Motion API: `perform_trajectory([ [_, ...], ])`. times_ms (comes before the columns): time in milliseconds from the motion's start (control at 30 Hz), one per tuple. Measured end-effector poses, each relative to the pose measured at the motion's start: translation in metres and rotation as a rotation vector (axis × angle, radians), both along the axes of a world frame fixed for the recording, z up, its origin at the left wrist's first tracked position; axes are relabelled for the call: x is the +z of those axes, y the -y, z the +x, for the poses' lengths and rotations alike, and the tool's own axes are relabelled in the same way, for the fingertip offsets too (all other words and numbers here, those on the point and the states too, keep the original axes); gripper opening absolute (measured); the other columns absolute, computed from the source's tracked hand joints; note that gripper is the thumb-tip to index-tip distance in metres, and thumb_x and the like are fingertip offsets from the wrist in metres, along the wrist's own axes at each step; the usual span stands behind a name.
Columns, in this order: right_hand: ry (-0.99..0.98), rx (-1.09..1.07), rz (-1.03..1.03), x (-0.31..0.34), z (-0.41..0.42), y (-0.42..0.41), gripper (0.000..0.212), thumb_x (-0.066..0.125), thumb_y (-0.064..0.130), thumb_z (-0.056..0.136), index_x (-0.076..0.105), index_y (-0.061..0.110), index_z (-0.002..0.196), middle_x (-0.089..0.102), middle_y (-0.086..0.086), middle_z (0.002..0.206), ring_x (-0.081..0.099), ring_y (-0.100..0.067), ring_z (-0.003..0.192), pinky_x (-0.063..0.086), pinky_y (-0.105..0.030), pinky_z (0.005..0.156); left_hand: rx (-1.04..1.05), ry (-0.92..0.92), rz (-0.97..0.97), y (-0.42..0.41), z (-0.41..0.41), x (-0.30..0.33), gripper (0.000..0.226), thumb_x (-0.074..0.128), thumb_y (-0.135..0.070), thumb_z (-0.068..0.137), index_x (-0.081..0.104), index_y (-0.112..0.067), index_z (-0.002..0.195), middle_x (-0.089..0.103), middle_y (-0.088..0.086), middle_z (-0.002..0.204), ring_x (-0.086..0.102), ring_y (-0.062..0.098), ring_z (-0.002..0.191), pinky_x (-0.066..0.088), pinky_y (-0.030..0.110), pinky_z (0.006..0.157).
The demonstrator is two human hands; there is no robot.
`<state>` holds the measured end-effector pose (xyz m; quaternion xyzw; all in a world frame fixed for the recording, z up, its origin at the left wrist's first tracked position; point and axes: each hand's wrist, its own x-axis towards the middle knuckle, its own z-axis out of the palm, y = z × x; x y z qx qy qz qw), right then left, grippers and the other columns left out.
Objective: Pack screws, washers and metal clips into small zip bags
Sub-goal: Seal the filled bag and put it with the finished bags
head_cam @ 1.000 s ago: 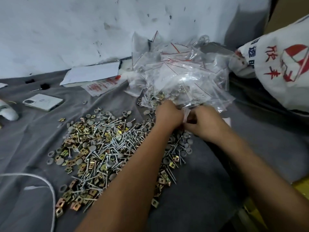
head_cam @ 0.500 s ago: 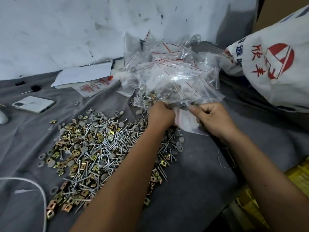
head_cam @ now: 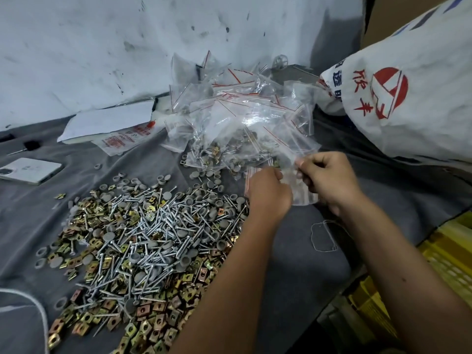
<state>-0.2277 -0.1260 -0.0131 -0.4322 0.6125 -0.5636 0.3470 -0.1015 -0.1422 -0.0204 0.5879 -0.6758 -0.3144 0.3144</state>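
Beside the heap of screws, my left hand and right hand each pinch one empty zip bag between them.

Both hands pinch one small zip bag: left hand at its left edge, right hand at its right; hardware pile left of grip.

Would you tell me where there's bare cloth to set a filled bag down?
Bare grey cloth lies between the hardware pile and the yellow crate, holding only a loose thread. Another patch sits between the phone and the pile. The bag heap is crowded.
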Motion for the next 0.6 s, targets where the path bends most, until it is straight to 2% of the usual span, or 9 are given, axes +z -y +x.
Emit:
perform_trajectory([
  [67,-0.015,-0.06,-0.075,0.008,-0.007,0.0,0.029,0.068,0.016,0.097,0.07,0.003,0.072,0.059,0.0,0.054,0.041,-0.011,0.045,0.033,-0.021,0.043,-0.081,0.099,-0.017,0.001,-0.003,-0.004,0.024,0.057,0.002,0.092,0.074,0.0,0.109,0.07,0.017,0.11,0.064,0.033,0.105,0.052,0.039,0.088],
  [233,0.029,-0.096,-0.333,0.053,-0.004,-0.009,0.031,0.074,0.029,0.093,0.069,0.02,0.064,0.057,0.004,0.054,0.047,-0.01,0.047,0.037,-0.022,0.045,-0.117,0.18,-0.055,-0.008,-0.01,-0.013,0.032,0.059,-0.001,0.093,0.074,-0.007,0.12,0.045,0.018,0.132,0.052,0.039,0.118,0.044,0.035,0.104],
  [300,0.061,-0.069,-0.425,0.076,0.002,-0.012,0.032,0.074,0.028,0.092,0.068,0.021,0.061,0.057,0.004,0.052,0.046,-0.01,0.043,0.035,-0.019,0.042,-0.135,0.179,-0.014,-0.006,-0.008,-0.012,0.028,0.059,-0.005,0.096,0.074,-0.007,0.12,0.048,0.02,0.132,0.052,0.041,0.12,0.043,0.037,0.107],
  [367,0.131,0.004,-0.461,0.093,0.01,-0.013,0.033,0.074,0.026,0.093,0.069,0.02,0.061,0.058,0.002,0.053,0.046,-0.01,0.041,0.032,-0.017,0.04,-0.136,0.083,0.092,-0.005,-0.006,-0.004,0.021,0.055,-0.005,0.099,0.073,0.003,0.109,0.059,0.029,0.123,0.055,0.045,0.118,0.046,0.041,0.101],
  [433,0.201,0.119,-0.438,0.101,0.021,-0.014,0.031,0.072,0.023,0.095,0.07,0.017,0.065,0.062,-0.002,0.059,0.049,-0.011,0.045,0.03,-0.017,0.04,-0.088,-0.175,0.184,-0.006,-0.002,0.013,0.021,0.05,0.0,0.1,0.07,0.005,0.095,0.069,0.031,0.107,0.065,0.042,0.105,0.054,0.042,0.089],
  [467,0.234,0.179,-0.412,0.102,0.026,-0.014,0.028,0.069,0.02,0.097,0.071,0.014,0.069,0.064,-0.004,0.064,0.05,-0.012,0.048,0.029,-0.018,0.039,-0.014,-0.438,0.255,-0.007,0.001,0.023,0.022,0.048,-0.001,0.103,0.068,0.003,0.094,0.071,0.029,0.101,0.068,0.038,0.097,0.058,0.038,0.083],
  [533,0.3,0.29,-0.341,0.099,0.037,-0.014,0.023,0.061,0.011,0.101,0.072,0.006,0.081,0.069,-0.007,0.072,0.053,-0.012,0.053,0.029,-0.017,0.04,0.048,-1.052,0.444,-0.01,0.011,0.041,0.036,0.044,-0.026,0.112,0.061,0.004,0.103,0.073,0.023,0.089,0.073,0.033,0.085,0.063,0.032,0.077],
  [567,0.332,0.329,-0.309,0.097,0.041,-0.015,0.02,0.058,0.009,0.102,0.071,0.003,0.087,0.07,-0.008,0.074,0.055,-0.012,0.054,0.03,-0.017,0.04,0.006,-1.235,0.48,-0.014,0.018,0.049,0.051,0.039,-0.041,0.112,0.058,0.006,0.112,0.074,0.021,0.085,0.075,0.03,0.08,0.065,0.033,0.076],
  [600,0.359,0.359,-0.284,0.094,0.047,-0.014,0.019,0.057,0.007,0.102,0.071,0.001,0.09,0.071,-0.007,0.073,0.056,-0.011,0.054,0.031,-0.017,0.041,-0.025,-1.34,0.461,-0.018,0.029,0.054,0.062,0.035,-0.051,0.11,0.056,0.007,0.121,0.075,0.019,0.085,0.076,0.028,0.077,0.065,0.034,0.075],
])
